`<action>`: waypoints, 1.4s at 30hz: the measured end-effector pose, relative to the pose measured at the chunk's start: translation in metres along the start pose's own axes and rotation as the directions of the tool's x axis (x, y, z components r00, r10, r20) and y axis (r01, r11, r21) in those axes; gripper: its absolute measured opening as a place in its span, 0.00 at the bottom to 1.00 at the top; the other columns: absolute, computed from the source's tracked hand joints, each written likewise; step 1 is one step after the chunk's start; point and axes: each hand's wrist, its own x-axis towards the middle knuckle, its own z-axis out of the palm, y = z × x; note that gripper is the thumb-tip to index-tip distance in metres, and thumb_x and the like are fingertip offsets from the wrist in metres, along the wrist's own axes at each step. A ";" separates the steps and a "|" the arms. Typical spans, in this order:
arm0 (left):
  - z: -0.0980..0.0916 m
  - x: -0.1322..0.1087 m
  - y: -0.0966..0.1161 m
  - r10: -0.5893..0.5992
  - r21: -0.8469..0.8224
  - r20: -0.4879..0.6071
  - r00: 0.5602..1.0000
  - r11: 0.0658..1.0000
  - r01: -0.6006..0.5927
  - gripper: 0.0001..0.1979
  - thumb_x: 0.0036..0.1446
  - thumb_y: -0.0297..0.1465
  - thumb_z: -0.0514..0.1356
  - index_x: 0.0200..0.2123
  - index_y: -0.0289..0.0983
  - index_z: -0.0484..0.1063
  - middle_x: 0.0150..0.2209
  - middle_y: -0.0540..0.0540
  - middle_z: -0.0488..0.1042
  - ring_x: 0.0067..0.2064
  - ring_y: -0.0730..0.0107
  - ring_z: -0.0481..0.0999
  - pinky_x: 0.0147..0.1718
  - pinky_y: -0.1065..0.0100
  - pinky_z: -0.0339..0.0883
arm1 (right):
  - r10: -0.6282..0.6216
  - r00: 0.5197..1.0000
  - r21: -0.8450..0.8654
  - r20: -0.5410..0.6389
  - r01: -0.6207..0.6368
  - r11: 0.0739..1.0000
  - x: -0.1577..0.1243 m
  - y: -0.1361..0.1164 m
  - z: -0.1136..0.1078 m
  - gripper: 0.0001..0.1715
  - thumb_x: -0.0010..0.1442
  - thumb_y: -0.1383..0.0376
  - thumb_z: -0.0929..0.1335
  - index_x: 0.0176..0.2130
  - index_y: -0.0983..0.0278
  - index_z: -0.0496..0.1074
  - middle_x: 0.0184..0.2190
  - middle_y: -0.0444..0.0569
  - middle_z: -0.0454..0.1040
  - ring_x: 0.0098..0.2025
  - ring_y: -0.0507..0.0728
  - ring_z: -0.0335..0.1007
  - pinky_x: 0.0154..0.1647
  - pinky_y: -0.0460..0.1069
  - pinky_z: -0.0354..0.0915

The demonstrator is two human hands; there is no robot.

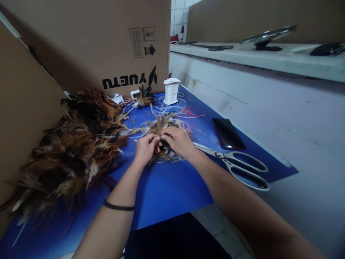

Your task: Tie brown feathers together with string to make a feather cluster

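Note:
Both my hands meet over a small bunch of brown and black feathers (161, 124) at the middle of the blue table. My left hand (147, 147) pinches at the bunch with thumb and forefinger. My right hand (176, 140) closes on it from the other side, thumb and fingertips close to the left ones. Whatever lies exactly between the fingertips is too small to make out. Beside my right forearm rest large metal scissors (225, 158), blades pointing toward the feathers. A big heap of brown feathers (72, 151) spreads to the left of my left hand.
A white spool (171, 91) of ribbon stands behind my hands, among loose clear strands and red threads (190, 112). At right lies a dark phone (228, 133). Large cardboard boxes (94, 46) rise behind and left. A ledge (291, 57) runs along the right wall.

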 end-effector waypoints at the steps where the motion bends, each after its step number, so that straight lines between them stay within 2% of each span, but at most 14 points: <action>1: 0.000 0.000 0.000 -0.001 -0.002 -0.002 1.000 1.000 0.001 0.10 0.50 0.37 0.61 0.23 0.36 0.72 0.17 0.50 0.71 0.15 0.76 0.66 0.15 0.75 0.61 | 0.004 1.000 0.011 -0.012 -0.004 1.000 0.000 0.000 -0.001 0.07 0.56 0.71 0.64 0.31 0.64 0.71 0.30 0.47 0.74 0.34 0.53 0.69 0.39 0.48 0.62; 5: -0.002 0.000 -0.001 -0.024 -0.017 -0.008 1.000 1.000 0.024 0.12 0.50 0.38 0.61 0.22 0.36 0.71 0.16 0.50 0.71 0.14 0.77 0.66 0.15 0.75 0.61 | 0.112 0.983 0.145 -0.142 -0.092 0.985 0.002 0.000 -0.006 0.06 0.56 0.68 0.65 0.35 0.61 0.72 0.33 0.44 0.75 0.34 0.53 0.70 0.39 0.48 0.64; 9: -0.005 0.001 -0.004 -0.042 -0.045 -0.018 0.999 0.998 0.041 0.13 0.51 0.39 0.60 0.23 0.35 0.71 0.17 0.50 0.71 0.15 0.78 0.65 0.16 0.76 0.61 | 0.250 0.919 0.335 -0.304 -0.143 0.931 0.006 0.002 -0.013 0.08 0.56 0.65 0.66 0.37 0.62 0.72 0.33 0.46 0.75 0.32 0.53 0.71 0.36 0.48 0.66; 11: -0.006 0.002 -0.003 -0.049 -0.103 -0.061 0.997 0.994 0.043 0.12 0.50 0.39 0.61 0.25 0.35 0.71 0.20 0.49 0.73 0.16 0.78 0.66 0.16 0.75 0.62 | 0.284 0.894 0.387 -0.346 -0.140 0.911 0.007 0.004 -0.015 0.08 0.55 0.64 0.66 0.37 0.63 0.71 0.32 0.46 0.75 0.31 0.52 0.70 0.34 0.48 0.66; 13: -0.008 0.003 -0.001 -0.050 -0.171 -0.138 0.989 0.985 0.026 0.12 0.49 0.39 0.62 0.26 0.34 0.71 0.23 0.48 0.74 0.17 0.78 0.67 0.17 0.75 0.64 | 0.295 0.889 0.395 -0.349 -0.146 0.907 0.007 0.005 -0.015 0.08 0.55 0.64 0.67 0.37 0.63 0.71 0.31 0.46 0.75 0.30 0.52 0.70 0.33 0.48 0.66; 17: -0.018 0.008 0.008 -0.063 -0.300 -0.355 0.933 0.953 -0.049 0.13 0.47 0.39 0.63 0.26 0.34 0.70 0.25 0.49 0.73 0.20 0.79 0.68 0.17 0.76 0.63 | 0.269 0.914 0.308 -0.305 -0.172 0.936 0.005 0.004 -0.011 0.09 0.56 0.63 0.66 0.37 0.62 0.72 0.31 0.46 0.75 0.30 0.52 0.70 0.34 0.48 0.66; 23: -0.048 0.017 0.012 -0.062 -0.377 -0.637 0.768 0.894 -0.241 0.15 0.46 0.40 0.64 0.27 0.34 0.68 0.23 0.53 0.69 0.18 0.83 0.65 0.16 0.78 0.60 | 0.169 0.970 0.162 -0.177 -0.140 0.977 0.000 0.002 0.001 0.07 0.56 0.65 0.65 0.34 0.62 0.73 0.31 0.45 0.76 0.30 0.53 0.70 0.34 0.48 0.65; 26: -0.058 0.019 0.008 -0.064 -0.364 -0.708 0.704 0.886 -0.286 0.16 0.46 0.41 0.64 0.27 0.34 0.67 0.21 0.54 0.67 0.17 0.83 0.63 0.15 0.78 0.58 | 0.091 0.993 0.089 -0.079 -0.084 0.993 0.003 -0.001 0.009 0.08 0.56 0.67 0.65 0.36 0.62 0.73 0.33 0.46 0.75 0.31 0.53 0.69 0.34 0.48 0.64; 29: -0.061 0.019 0.004 -0.051 -0.332 -0.728 0.684 0.898 -0.287 0.15 0.48 0.41 0.63 0.28 0.34 0.67 0.20 0.54 0.66 0.16 0.83 0.63 0.15 0.78 0.58 | -0.040 0.998 -0.049 0.045 0.042 0.998 0.017 -0.009 0.018 0.09 0.57 0.69 0.64 0.38 0.63 0.73 0.34 0.46 0.74 0.32 0.53 0.68 0.37 0.48 0.63; 32: -0.061 0.019 0.001 -0.049 -0.307 -0.745 0.665 0.910 -0.278 0.14 0.49 0.40 0.62 0.27 0.34 0.67 0.19 0.55 0.66 0.16 0.83 0.62 0.14 0.78 0.57 | -0.125 0.979 -0.243 0.164 0.162 0.956 0.042 -0.019 0.032 0.10 0.58 0.70 0.63 0.39 0.65 0.72 0.36 0.50 0.73 0.40 0.56 0.67 0.45 0.50 0.61; 36: -0.060 0.020 -0.003 -0.039 -0.282 -0.744 0.668 0.923 -0.261 0.14 0.51 0.39 0.60 0.28 0.34 0.67 0.19 0.54 0.66 0.15 0.83 0.62 0.13 0.78 0.57 | -0.025 0.950 -0.543 0.312 0.200 0.816 0.074 -0.024 0.059 0.14 0.59 0.65 0.65 0.45 0.66 0.71 0.44 0.56 0.70 0.47 0.62 0.62 0.46 0.54 0.59; 39: -0.059 0.020 -0.006 -0.024 -0.263 -0.737 0.676 0.931 -0.254 0.13 0.52 0.39 0.60 0.28 0.34 0.68 0.19 0.54 0.67 0.15 0.83 0.62 0.13 0.78 0.57 | 0.037 0.932 -0.605 0.360 0.203 0.770 0.090 -0.018 0.076 0.14 0.59 0.64 0.65 0.44 0.67 0.72 0.45 0.58 0.70 0.47 0.63 0.62 0.43 0.54 0.59; 42: -0.060 0.020 -0.007 -0.033 -0.270 -0.744 0.667 0.928 -0.256 0.13 0.52 0.40 0.60 0.28 0.34 0.68 0.19 0.54 0.66 0.15 0.82 0.62 0.13 0.78 0.57 | 0.087 0.922 -0.636 0.378 0.191 0.748 0.101 -0.008 0.081 0.12 0.60 0.66 0.63 0.39 0.67 0.74 0.42 0.58 0.72 0.44 0.62 0.65 0.41 0.53 0.60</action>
